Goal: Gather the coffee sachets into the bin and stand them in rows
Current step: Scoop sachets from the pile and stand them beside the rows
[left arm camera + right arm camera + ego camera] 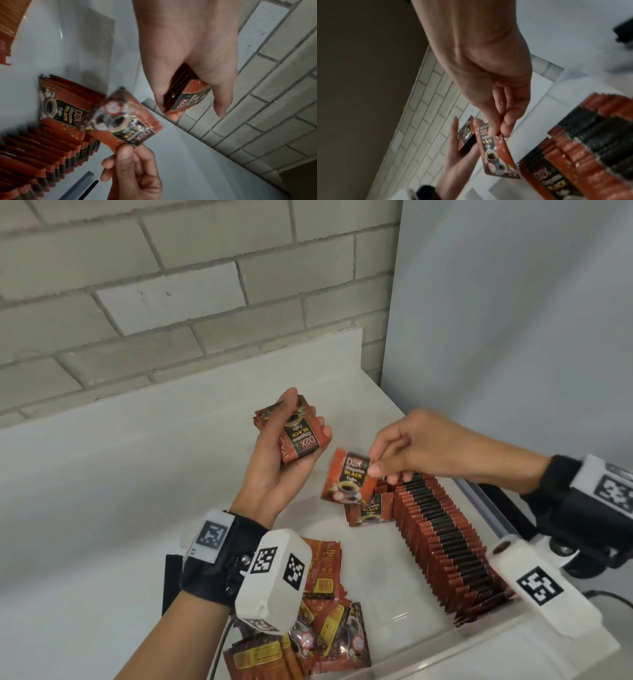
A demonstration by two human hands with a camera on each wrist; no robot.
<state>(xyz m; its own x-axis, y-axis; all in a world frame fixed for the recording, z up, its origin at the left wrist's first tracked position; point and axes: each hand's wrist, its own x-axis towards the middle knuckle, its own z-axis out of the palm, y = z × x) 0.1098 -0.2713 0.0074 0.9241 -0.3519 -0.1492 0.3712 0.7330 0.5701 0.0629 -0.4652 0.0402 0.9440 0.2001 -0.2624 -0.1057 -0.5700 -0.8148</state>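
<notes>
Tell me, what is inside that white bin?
The bin holds a long row of standing sachets, a short second row and a loose heap. The left wrist camera covers part of the heap.

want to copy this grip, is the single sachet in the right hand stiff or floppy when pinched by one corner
The single sachet, pinched at its top by the right hand, hangs flat without drooping, so probably fairly stiff and light. Its glossy film looks likely to be slippery.
</notes>
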